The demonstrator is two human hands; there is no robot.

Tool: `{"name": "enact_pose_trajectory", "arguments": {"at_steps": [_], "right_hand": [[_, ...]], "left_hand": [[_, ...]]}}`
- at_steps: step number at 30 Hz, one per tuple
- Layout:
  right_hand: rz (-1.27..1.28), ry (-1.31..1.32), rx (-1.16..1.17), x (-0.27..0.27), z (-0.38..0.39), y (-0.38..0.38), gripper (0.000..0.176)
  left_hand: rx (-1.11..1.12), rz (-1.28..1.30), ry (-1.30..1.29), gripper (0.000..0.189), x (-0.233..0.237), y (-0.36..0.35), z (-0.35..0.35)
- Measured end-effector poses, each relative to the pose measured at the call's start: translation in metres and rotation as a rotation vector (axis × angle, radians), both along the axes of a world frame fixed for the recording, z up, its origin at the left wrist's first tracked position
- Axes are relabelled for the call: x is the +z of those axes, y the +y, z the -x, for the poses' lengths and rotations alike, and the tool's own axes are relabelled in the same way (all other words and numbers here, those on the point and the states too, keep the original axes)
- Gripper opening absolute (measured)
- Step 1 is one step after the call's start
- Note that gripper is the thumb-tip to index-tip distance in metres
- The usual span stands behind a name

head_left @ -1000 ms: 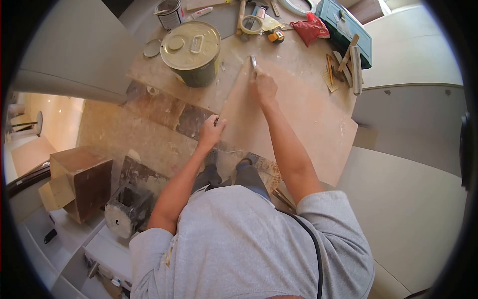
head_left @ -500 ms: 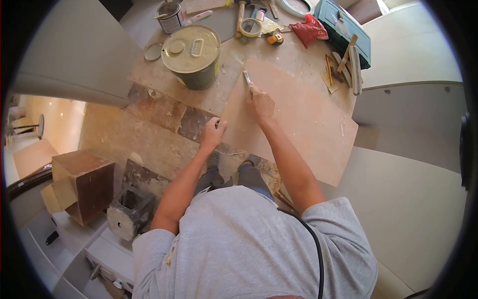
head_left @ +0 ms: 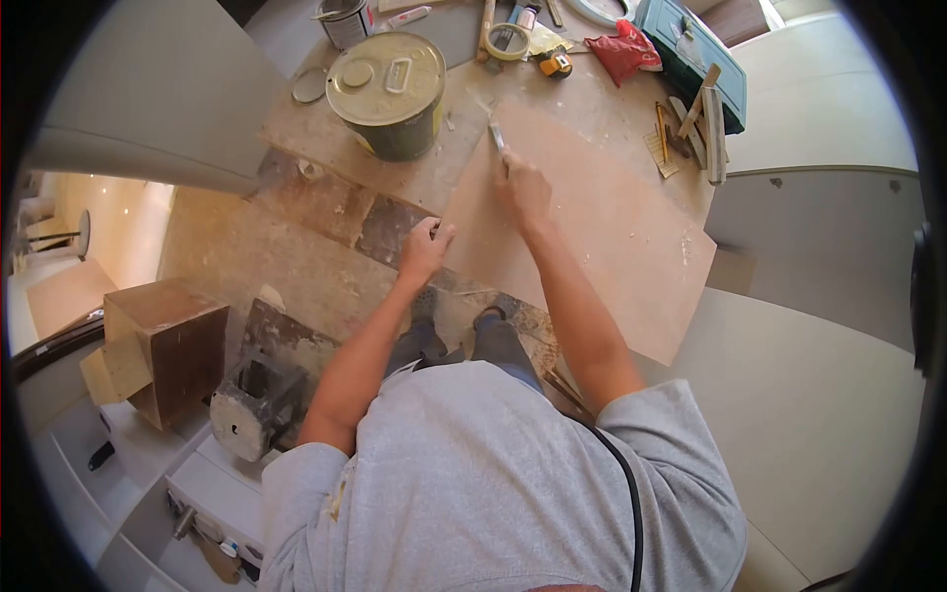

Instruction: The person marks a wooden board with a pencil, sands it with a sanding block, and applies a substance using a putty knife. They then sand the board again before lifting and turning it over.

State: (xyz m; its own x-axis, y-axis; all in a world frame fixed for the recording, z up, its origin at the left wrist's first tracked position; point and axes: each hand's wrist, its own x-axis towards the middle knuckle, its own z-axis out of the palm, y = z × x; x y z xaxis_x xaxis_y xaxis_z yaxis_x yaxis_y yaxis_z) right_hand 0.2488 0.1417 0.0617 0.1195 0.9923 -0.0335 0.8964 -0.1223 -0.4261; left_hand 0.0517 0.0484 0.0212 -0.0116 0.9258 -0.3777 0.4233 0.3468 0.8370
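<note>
A thin, pale wooden board (head_left: pixel 612 227) lies over the worktop in front of me. My right hand (head_left: pixel 525 192) is closed around a narrow tool with a flat metal end that looks like a chisel (head_left: pixel 496 135). Its tip points away from me, close to the board's far left corner. My left hand (head_left: pixel 424 252) is at the board's left edge with its fingers closed. Something small and dark shows between thumb and fingers, too small to name. Several light chips are scattered on the board.
Left of the board stands a lidded bucket (head_left: pixel 385 94), with an open can (head_left: pixel 345 22) behind it. Farther back are a tape roll (head_left: pixel 507 42), a tape measure (head_left: pixel 555 64), a red bag (head_left: pixel 624 54) and a green toolbox (head_left: pixel 691 59). A wooden box (head_left: pixel 168 345) is at lower left.
My right hand and its tool have shifted slightly right along the board's left side. My left hand has stayed by the edge. The whole view has tilted a little.
</note>
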Motion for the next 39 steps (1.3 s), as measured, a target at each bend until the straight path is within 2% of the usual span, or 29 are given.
{"name": "enact_pose_trajectory", "arguments": {"at_steps": [3,7,9,12,14,16,18,19,20,21,23,25,27,29,30,34,36,37,39], "right_hand": [[-0.025,0.027,0.011,-0.001,0.006,-0.022,0.029],[-0.120,0.053,-0.003,0.001,-0.002,0.010,0.028],[0.037,-0.013,-0.007,0.005,-0.003,0.004,0.029],[-0.002,0.028,0.013,0.002,0.001,-0.011,0.031],[-0.026,-0.014,0.005,-0.002,-0.005,0.020,0.030],[-0.065,-0.049,-0.007,-0.005,-0.014,0.035,0.030],[-0.298,0.047,-0.282,-0.015,-0.031,0.037,0.029],[-0.301,0.046,-0.280,-0.022,-0.040,0.032,0.029],[-0.350,0.182,-0.259,-0.027,-0.048,0.018,0.030],[-0.397,0.319,-0.236,-0.032,-0.055,0.005,0.033],[-0.394,0.348,-0.187,-0.038,-0.064,-0.001,0.037],[-0.429,0.499,-0.255,-0.042,-0.067,-0.001,0.034],[-0.444,0.534,-0.232,-0.039,-0.067,-0.003,0.034],[-0.446,0.572,-0.210,-0.040,-0.067,-0.003,0.035],[-0.462,0.571,-0.203,-0.041,-0.068,-0.002,0.035],[-0.444,0.594,-0.187,-0.049,-0.071,-0.004,0.036],[-0.445,0.581,-0.182,-0.050,-0.072,-0.007,0.036],[-0.444,0.554,-0.174,-0.051,-0.073,-0.004,0.036],[-0.467,0.575,-0.158,-0.044,-0.068,0.000,0.036]], "left_hand": [[0.023,0.004,0.014,0.040,0.000,0.000,-0.002],[0.011,-0.004,-0.027,0.040,0.000,-0.002,-0.001],[0.014,-0.002,-0.023,0.041,-0.002,-0.001,-0.001],[0.006,-0.043,-0.005,0.039,-0.008,0.002,0.000],[0.009,-0.050,-0.082,0.039,-0.009,-0.001,-0.001],[-0.009,-0.031,-0.016,0.040,0.001,-0.001,-0.001],[-0.018,-0.021,0.047,0.043,0.010,-0.003,-0.002],[0.006,-0.265,0.239,0.045,0.013,-0.009,-0.006],[0.028,-0.507,0.430,0.047,0.015,-0.011,-0.011],[0.026,-0.505,0.430,0.047,0.015,-0.004,-0.017],[-0.129,-0.658,0.237,0.050,0.013,0.037,-0.035],[-0.122,-0.550,0.324,0.046,0.019,0.099,-0.069],[0.066,-0.514,0.342,0.039,-0.001,0.160,-0.093],[-0.005,-0.402,0.373,0.035,-0.006,0.195,-0.099],[-0.080,-0.292,0.387,0.032,-0.007,0.203,-0.102],[-0.014,-0.292,0.419,0.028,-0.004,0.208,-0.104],[-0.074,-0.313,0.674,0.029,-0.003,0.222,-0.104],[-0.078,-0.320,0.682,0.029,-0.001,0.236,-0.106],[0.141,-0.319,0.635,0.031,0.002,0.256,-0.108]]}}
